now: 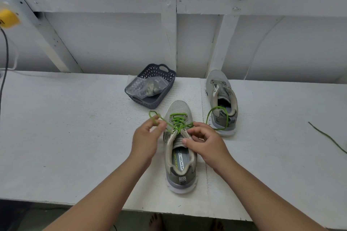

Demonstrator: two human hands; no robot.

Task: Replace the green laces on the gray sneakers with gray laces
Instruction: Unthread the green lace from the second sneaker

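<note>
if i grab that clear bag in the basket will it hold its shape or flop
The clear bag will probably flop: it already lies creased and slumped in the basket. It looks light, and its lumpy contents may slide to one end. The thin film could feel slippery.

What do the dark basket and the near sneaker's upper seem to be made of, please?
Basket: probably moulded plastic, matte dark gray, given its lattice of cut-out holes and moulded handle. Near sneaker: upper looks like woven mesh fabric, matte gray, with a fine texture on the toe.
</note>
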